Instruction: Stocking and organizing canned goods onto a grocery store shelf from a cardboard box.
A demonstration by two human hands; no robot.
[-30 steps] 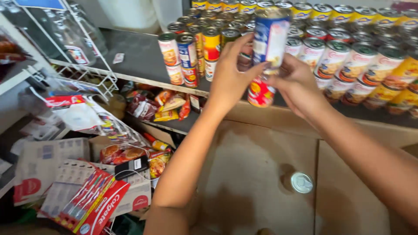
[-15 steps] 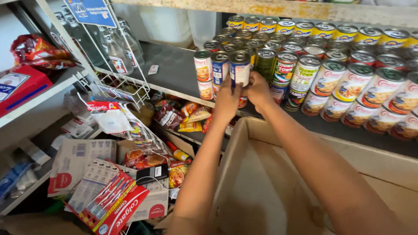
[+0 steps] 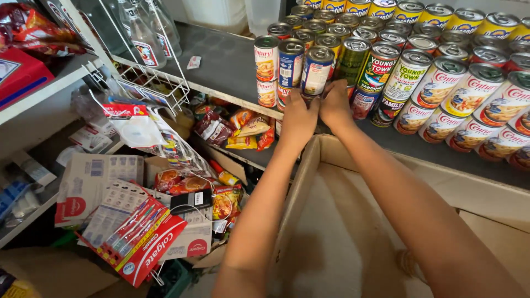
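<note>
Blue-and-white can (image 3: pixel 316 74) stood upright at the front edge of the grey shelf (image 3: pixel 232 60), in the second tier, just beside two other stacked cans (image 3: pixel 279 66) on its left. Left hand (image 3: pixel 298 118) and right hand (image 3: pixel 335 102) were pressed together at its base, fingers curled narrow around the lower part of the can, thumbs touching or nearly so. Whatever sat under the can was hidden by the hands; probably a lower can, but I could not tell.

Step in hand, as I judged it: seating this can on the stack, at the very end of the placing, with the grip not yet let go.

Rows of cans (image 3: pixel 469 94) with red, green and yellow labels filled the shelf to the right, packed close. An open cardboard box (image 3: pixel 342 232) sat below the forearms. Snack packets (image 3: pixel 243 124) lay on the shelf underneath, a wire rack (image 3: pixel 149 83) with bottles stood well to the left, and red toothpaste packs (image 3: pixel 138 243) lay low at left.

Next move would call for checking that the can sat square and level, then opening both hands evenly without nudging the neighbours, since the stack was tight and near the edge.
</note>
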